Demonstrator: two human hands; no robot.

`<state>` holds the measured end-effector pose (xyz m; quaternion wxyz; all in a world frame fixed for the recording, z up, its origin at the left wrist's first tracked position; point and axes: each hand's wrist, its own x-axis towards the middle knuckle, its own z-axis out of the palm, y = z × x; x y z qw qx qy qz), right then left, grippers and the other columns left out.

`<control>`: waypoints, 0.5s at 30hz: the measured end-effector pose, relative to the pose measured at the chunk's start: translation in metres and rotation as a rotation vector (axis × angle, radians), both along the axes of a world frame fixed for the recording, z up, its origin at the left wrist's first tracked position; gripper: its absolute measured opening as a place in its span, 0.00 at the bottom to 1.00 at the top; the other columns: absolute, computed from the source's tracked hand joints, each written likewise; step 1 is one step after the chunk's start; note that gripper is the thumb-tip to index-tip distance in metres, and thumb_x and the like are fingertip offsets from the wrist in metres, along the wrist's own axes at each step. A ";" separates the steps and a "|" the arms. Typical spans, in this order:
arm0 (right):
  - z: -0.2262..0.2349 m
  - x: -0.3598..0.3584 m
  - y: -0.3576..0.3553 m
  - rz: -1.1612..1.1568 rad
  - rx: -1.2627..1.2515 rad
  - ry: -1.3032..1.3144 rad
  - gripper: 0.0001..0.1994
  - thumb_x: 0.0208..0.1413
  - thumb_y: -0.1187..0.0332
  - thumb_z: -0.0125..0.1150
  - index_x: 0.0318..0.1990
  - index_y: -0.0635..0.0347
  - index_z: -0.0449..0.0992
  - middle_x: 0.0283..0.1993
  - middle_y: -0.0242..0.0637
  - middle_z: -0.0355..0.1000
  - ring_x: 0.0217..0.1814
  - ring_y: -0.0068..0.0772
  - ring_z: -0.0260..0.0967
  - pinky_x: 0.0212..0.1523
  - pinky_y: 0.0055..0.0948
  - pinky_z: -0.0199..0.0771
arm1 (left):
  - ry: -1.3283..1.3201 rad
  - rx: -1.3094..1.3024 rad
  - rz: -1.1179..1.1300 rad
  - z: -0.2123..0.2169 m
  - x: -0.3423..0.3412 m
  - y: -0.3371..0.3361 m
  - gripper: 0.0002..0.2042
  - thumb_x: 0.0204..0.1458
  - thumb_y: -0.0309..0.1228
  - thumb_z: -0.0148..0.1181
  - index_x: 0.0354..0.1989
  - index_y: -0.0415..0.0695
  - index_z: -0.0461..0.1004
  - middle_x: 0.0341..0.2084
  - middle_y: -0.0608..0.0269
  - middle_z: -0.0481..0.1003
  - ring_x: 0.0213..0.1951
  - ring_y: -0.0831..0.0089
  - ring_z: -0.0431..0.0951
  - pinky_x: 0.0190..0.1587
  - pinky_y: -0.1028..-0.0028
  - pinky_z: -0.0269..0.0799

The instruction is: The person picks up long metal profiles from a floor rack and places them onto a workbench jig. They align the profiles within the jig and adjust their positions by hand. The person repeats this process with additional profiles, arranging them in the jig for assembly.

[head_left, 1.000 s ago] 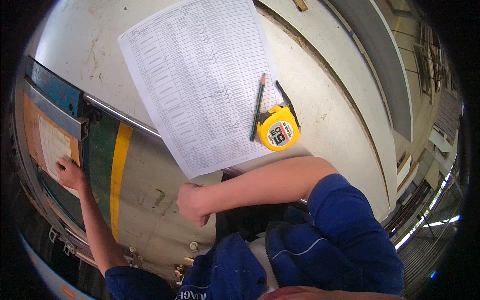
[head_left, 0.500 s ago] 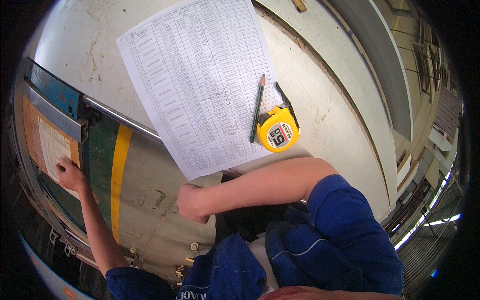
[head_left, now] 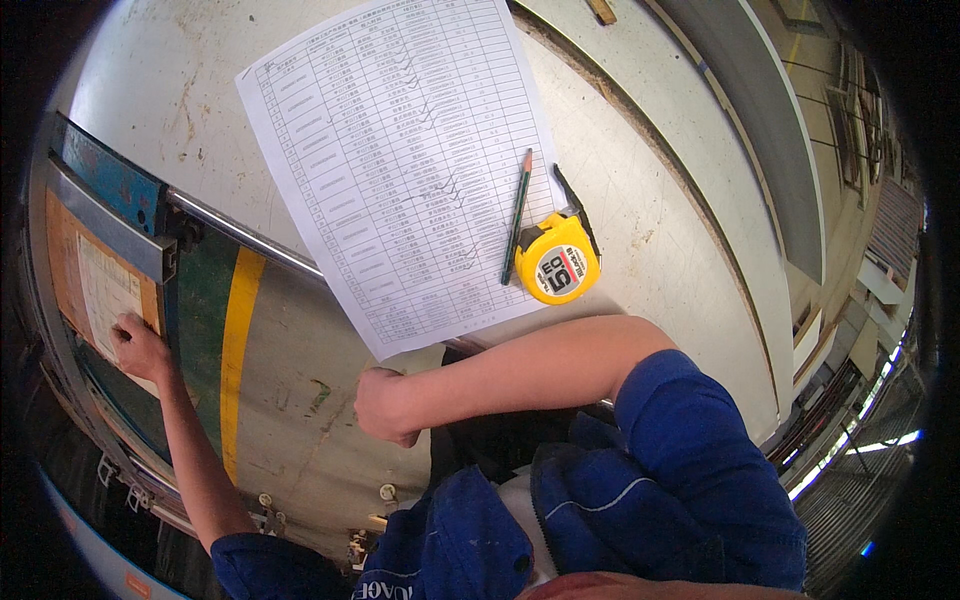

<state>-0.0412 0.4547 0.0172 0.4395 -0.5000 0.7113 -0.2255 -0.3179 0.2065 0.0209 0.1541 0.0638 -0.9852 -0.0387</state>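
The person wears a blue work jacket [head_left: 700, 480] with both sleeves pushed up above the elbows, leaving 2 bare forearms; a thin pale piping line crosses the blue fabric.

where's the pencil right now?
Head view, upper centre-right: the green pencil lies on the right edge of the printed sheet, touching the yellow tape measure on its right.

Table [head_left: 650, 230]: bare surface at upper left and along the right of the frame, open for passage. Centre occupied by printed sheet [head_left: 400, 160]; pencil [head_left: 517, 215] and yellow tape measure [head_left: 557, 270] lie at its right edge, touching. Lower centre blocked by right hand [head_left: 385, 405] and forearm. Left edge: left hand [head_left: 140, 345] on a label [head_left: 100, 290], beside a metal bracket [head_left: 110, 225].
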 end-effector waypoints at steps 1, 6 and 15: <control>0.000 0.000 0.000 0.006 0.005 0.001 0.20 0.50 0.51 0.65 0.48 0.47 0.86 0.51 0.32 0.81 0.52 0.39 0.80 0.46 0.49 0.81 | -0.011 0.010 -0.002 0.000 0.000 0.000 0.23 0.60 0.49 0.51 0.36 0.36 0.77 0.31 0.46 0.79 0.35 0.50 0.77 0.42 0.54 0.68; 0.002 -0.001 0.004 -0.018 -0.058 0.020 0.17 0.45 0.55 0.69 0.41 0.50 0.87 0.45 0.34 0.83 0.46 0.40 0.81 0.37 0.46 0.83 | 0.051 0.010 -0.035 -0.001 -0.002 -0.001 0.21 0.59 0.47 0.52 0.32 0.37 0.77 0.28 0.48 0.79 0.32 0.51 0.77 0.39 0.55 0.69; 0.006 -0.001 0.008 -0.045 -0.046 -0.002 0.15 0.44 0.58 0.70 0.39 0.51 0.87 0.42 0.34 0.83 0.44 0.39 0.82 0.36 0.45 0.83 | 0.067 0.010 -0.041 -0.004 -0.003 -0.005 0.21 0.58 0.48 0.54 0.33 0.38 0.77 0.29 0.47 0.79 0.33 0.50 0.77 0.40 0.55 0.69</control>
